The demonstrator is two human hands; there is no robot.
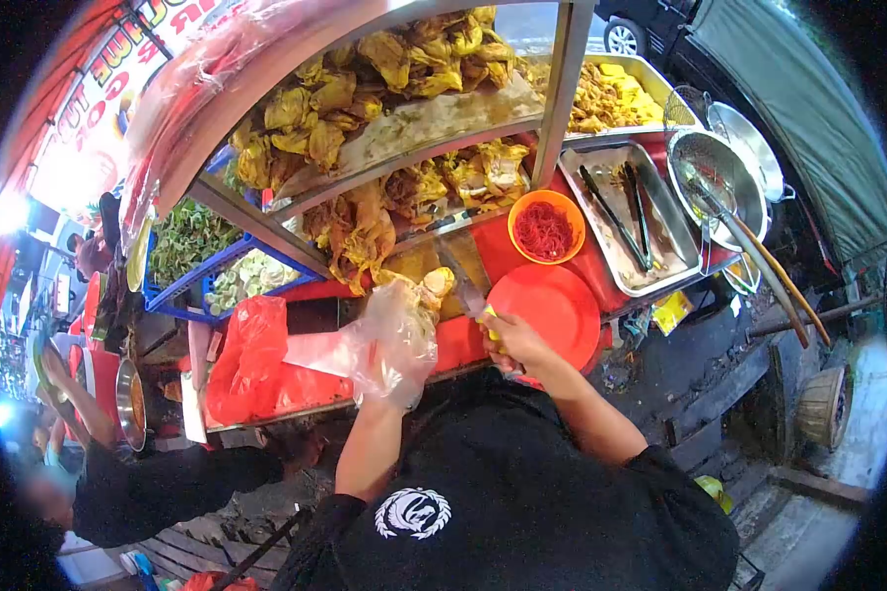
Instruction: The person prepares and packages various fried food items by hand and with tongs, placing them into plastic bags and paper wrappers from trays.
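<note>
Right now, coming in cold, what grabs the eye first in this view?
Probably the heaps of yellow chicken in the display case, at the top centre. Next, the bright red plate just right of centre, with an orange bowl of red shreds beyond it. Then, mid-picture, the left hand in clear plastic and the right hand gripping a knife.

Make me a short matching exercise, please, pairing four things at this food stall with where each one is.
Things:
1. Black tongs
2. Left hand
3. Knife
4. Red shreds

Places:
A. In the orange bowl
B. On the metal tray
C. In the right hand
D. Under clear plastic

Pairs: 1-B, 2-D, 3-C, 4-A
</note>
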